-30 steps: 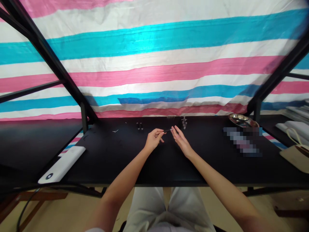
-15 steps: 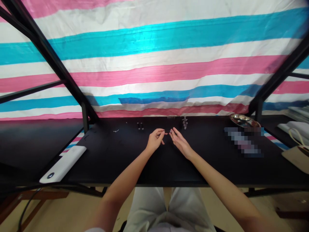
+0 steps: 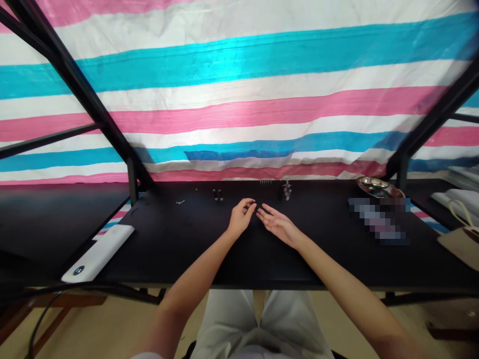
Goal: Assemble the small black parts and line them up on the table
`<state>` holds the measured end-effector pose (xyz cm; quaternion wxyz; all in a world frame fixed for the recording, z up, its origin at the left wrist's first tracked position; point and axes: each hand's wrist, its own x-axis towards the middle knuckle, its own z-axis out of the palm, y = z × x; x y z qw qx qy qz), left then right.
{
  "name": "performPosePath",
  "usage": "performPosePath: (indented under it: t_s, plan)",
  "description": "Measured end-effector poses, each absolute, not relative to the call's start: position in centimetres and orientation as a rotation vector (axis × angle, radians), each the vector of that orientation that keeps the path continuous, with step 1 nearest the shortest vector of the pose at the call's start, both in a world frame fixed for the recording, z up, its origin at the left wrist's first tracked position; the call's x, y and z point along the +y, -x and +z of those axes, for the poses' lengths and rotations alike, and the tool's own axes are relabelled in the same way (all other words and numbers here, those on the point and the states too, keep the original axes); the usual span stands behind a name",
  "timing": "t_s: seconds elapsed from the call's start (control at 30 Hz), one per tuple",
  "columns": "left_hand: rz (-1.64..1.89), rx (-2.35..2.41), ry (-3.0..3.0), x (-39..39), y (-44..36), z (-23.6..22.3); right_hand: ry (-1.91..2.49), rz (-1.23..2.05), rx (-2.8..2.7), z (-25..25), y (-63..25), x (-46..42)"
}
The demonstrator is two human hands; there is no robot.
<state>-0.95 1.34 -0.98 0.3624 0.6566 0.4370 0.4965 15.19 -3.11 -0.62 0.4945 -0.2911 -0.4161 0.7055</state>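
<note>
A: Stage of work?
B: Under way, I judge. Small dark piece [image 3: 253, 201], one, pinched in the fingertips of the left hand [image 3: 238, 217], over the black table [image 3: 179, 239]. Right hand [image 3: 279, 225]: just beside, fingers spread, nothing visible held.
A: Done, and left?
B: Dark pair [image 3: 216, 195], side by side: possibly finished. Metal row [image 3: 266, 182] and shiny cluster [image 3: 287, 190]: untouched, presumably remaining.
A: Counts?
B: Pair, two. Row, about six bits. Cluster, several, too small to count. Metal dish [image 3: 380, 187], one. White box [image 3: 100, 253], one.
</note>
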Motion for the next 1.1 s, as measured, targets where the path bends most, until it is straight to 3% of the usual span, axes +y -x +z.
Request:
performPosePath:
  t_s: [0.4,0.87,1.1]
  plan:
    - [1.116,1.164,-1.93,1.9,1.4,-1.3,0.795,1.641,-1.122,-0.3,-14.9,-3.2]
    - [1.182,1.618,-1.631,5.8,5.8,-1.2,0.975,1.434,-1.113,-0.6,-15.4,-2.7]
    - [0.826,1.981,-1.887,6.9,6.9,-0.5,0.977,1.419,-1.12,-0.7,-15.4,-2.6]
